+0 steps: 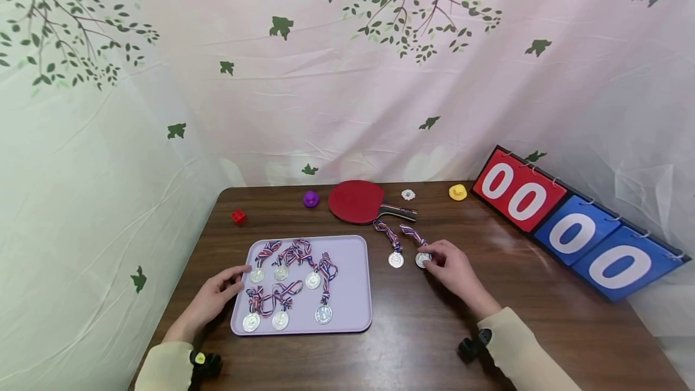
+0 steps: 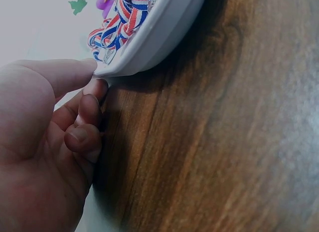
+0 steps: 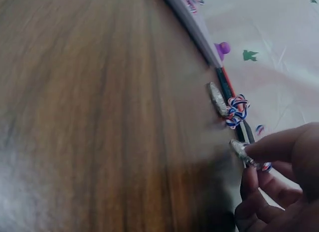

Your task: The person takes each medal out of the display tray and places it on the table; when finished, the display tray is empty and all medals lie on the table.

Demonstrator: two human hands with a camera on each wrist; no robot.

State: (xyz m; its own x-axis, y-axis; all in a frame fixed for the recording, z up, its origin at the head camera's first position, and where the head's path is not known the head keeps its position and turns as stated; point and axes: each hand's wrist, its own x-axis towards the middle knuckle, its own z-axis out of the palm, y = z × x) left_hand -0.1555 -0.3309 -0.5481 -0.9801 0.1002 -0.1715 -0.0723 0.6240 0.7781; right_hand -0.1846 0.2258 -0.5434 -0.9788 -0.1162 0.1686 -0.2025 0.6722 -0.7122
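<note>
Silvery, the medal [image 1: 422, 260] lies pinched in the right hand [image 1: 449, 265], right of the tray [image 1: 352, 294]; the left hand [image 1: 213, 295] grips the tray's rim between thumb and fingers. The disc looks stiff, light and perhaps slippery, best held by its edge; its soft ribbon [image 1: 414, 234] would merely trail.

Passable: near tabletop [image 1: 415, 326], between tray [image 1: 350, 276] and right wrist camera [image 1: 471, 346] | blocking beyond: medal [image 1: 396, 259], paddle [image 1: 355, 201]
</note>
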